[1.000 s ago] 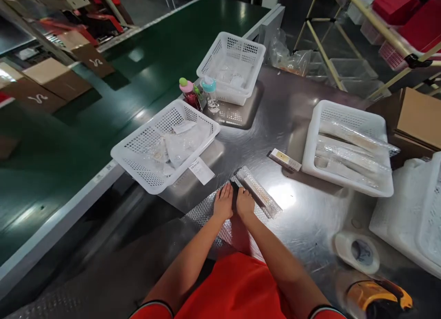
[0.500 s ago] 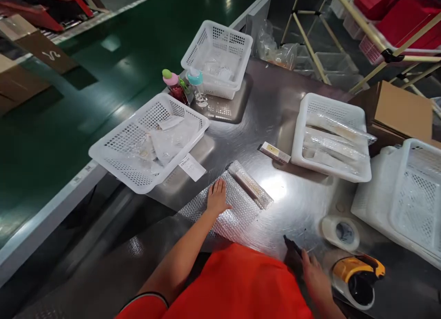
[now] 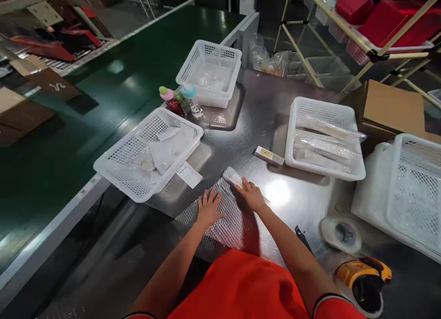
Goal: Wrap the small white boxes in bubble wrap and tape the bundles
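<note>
A sheet of bubble wrap [image 3: 225, 218] lies on the metal table in front of me. My left hand [image 3: 207, 211] rests flat on it, fingers spread, pressing its left part. Along the sheet's far right edge is a slim bubble-wrapped packet [image 3: 231, 176]. My right hand [image 3: 253, 196] grips over this packet, thumb on the near side and fingers across the top, hiding much of it. What is inside the packet is unclear. A black tool, perhaps a cutter [image 3: 303, 238], lies under my right forearm, partly hidden.
White baskets [image 3: 103, 165] with bagged items stand left and at the back [image 3: 198, 46]. At right, another basket [image 3: 291, 140] holds bubble-wrapped packs; a small box [image 3: 269, 156] lies beside it. Tape [image 3: 341, 234] and a yellow tape dispenser [image 3: 347, 273] sit front right. Two bottles [image 3: 189, 98] stand near the green conveyor [image 3: 144, 62].
My right hand has left the area beside the black tool and moved up-left onto the wrapped packet. My left hand stays flat on the bubble wrap. The view has shifted slightly.
</note>
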`<state>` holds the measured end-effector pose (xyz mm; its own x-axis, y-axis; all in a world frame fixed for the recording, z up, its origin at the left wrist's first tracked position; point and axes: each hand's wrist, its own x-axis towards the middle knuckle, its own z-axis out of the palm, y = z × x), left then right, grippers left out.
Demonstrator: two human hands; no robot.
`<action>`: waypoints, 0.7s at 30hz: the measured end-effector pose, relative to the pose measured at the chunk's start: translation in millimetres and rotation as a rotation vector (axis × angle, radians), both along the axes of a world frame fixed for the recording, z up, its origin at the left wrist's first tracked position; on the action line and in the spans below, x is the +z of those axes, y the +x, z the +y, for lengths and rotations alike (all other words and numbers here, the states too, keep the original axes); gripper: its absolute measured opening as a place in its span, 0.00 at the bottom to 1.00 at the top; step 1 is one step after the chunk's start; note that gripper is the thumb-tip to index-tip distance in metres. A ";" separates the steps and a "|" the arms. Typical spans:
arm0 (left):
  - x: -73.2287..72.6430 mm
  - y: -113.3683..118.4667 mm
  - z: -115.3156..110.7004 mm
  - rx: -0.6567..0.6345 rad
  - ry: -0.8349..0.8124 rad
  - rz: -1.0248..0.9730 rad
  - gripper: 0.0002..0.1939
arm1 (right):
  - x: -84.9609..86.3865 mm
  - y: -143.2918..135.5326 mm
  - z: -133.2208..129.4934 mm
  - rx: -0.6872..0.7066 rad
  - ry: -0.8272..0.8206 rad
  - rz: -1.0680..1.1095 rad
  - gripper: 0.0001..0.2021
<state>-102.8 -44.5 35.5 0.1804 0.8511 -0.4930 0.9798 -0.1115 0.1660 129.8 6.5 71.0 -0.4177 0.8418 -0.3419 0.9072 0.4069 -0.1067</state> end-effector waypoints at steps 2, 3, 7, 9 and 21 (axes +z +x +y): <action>-2.0 -12.6 -6.1 -0.041 0.039 0.019 0.47 | -3.1 3.4 3.8 0.010 -0.017 -0.025 0.32; -2.5 -19.0 -9.5 -0.057 0.057 0.031 0.45 | -4.2 5.6 2.8 0.011 -0.012 -0.027 0.33; -2.8 -35.4 -17.6 -0.086 0.085 0.070 0.43 | -4.1 11.9 -5.4 0.012 0.006 -0.022 0.33; -2.5 -37.0 -17.5 -0.105 0.083 0.069 0.43 | -3.3 15.1 -7.7 0.017 0.000 -0.021 0.33; 11.4 -48.7 -5.6 0.006 0.195 -0.072 0.40 | -2.2 61.3 -9.4 -0.307 -0.019 -0.039 0.26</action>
<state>-151.5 -50.2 46.8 0.2038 0.9304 -0.3046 0.9670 -0.1427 0.2111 191.0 -2.9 68.7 -0.1308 0.9201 -0.3692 0.9910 0.1111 -0.0743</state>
